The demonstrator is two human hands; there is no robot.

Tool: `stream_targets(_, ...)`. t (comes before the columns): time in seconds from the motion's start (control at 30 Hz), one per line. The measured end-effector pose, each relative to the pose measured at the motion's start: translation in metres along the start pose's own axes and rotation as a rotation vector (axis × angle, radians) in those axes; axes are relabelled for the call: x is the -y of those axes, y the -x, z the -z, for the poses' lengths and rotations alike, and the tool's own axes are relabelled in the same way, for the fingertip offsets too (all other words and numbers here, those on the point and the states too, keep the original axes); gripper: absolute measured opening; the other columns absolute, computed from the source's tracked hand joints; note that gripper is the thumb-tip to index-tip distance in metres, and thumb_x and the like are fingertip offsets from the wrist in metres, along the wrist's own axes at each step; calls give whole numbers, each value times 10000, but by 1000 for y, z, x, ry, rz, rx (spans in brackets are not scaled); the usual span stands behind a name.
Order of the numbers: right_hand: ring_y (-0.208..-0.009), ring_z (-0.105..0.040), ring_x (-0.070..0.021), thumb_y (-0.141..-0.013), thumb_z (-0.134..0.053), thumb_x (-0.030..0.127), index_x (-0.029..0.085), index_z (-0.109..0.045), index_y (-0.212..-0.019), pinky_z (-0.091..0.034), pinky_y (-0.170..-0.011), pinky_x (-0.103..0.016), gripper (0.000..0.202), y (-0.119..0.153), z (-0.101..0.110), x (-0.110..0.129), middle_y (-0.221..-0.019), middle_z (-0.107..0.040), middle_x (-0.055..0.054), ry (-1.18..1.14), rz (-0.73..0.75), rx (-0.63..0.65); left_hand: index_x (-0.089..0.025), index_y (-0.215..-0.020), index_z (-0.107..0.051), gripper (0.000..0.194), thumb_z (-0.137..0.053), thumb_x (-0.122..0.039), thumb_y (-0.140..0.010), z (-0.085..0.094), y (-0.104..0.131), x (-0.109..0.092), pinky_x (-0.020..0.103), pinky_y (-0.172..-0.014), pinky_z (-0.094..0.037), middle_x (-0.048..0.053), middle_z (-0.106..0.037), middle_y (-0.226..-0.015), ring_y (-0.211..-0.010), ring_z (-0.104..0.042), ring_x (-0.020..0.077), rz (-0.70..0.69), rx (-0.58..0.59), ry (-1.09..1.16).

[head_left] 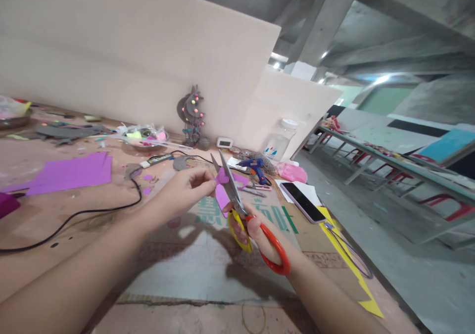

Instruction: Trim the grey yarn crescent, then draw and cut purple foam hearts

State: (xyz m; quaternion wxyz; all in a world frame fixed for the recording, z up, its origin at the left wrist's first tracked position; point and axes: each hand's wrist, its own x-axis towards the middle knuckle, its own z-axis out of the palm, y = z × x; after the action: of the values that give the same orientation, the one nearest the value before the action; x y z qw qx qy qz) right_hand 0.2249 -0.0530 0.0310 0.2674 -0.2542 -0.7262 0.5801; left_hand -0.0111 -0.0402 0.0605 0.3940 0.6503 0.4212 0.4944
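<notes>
Scissors (pixel 232 188) with one red and one yellow handle are in my right hand (pixel 256 227), their blades pointing up and slightly parted. My left hand (pixel 195 188) pinches a small purple piece (pixel 221 176) at the blades. Another purple strip (pixel 222 198) hangs just below it, beside the blades and near my right fingers. Both hands are above a cardboard sheet (pixel 174 269) with green and red print.
Purple sheets (pixel 74 173) and a black cable (pixel 92 209) lie at the left. Behind my hands stand a dark moon-shaped ornament (pixel 193 114), a blue glue gun (pixel 256 168) and a clear jar (pixel 280 141). A phone (pixel 302 202) lies at the right.
</notes>
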Motion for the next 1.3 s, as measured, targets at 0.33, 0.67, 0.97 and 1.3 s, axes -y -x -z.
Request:
stream_targets(0.33, -564, -273, -100, -923, -466, 794, 214, -481, -1241, -272, -525, -266, 662, 1, -4, 2, -742, -338, 64, -58, -3, -25, -207, -710, -576, 212, -620, -393, -801, 0, 0, 1, 289, -682, -469, -12, -613, -697, -702, -595, 164, -23, 7, 10)
stream_targets(0.67, -565, -270, -103, -892, -488, 821, 227, -486, -1197, -263, -522, -267, 668, 0, -6, 6, -733, -316, 66, -42, -70, -74, -207, -709, -605, 193, -629, -370, -810, 0, 1, 0, 282, -685, -499, -9, -651, -696, -705, -622, 167, -26, 10, -4)
stream_targets(0.97, -582, -283, -104, -905, -522, 788, 197, -517, -1176, -221, -525, -269, 651, 2, -6, 7, -745, -347, 50, 48, -61, -127, -209, -683, -601, 201, -617, -366, -808, 4, 0, -6, 263, -658, -496, -19, -636, -678, -674, -605, 155, -21, -33, -42)
stream_targets(1.3, -568, -259, -103, -876, -546, 805, 213, -526, -1172, -201, -523, -272, 662, 0, -12, 7, -719, -329, 59, 22, -63, -163, -214, -676, -606, 210, -621, -389, -791, 3, 0, -8, 272, -673, -514, -15, -641, -667, -676, -610, 164, -20, -58, -60)
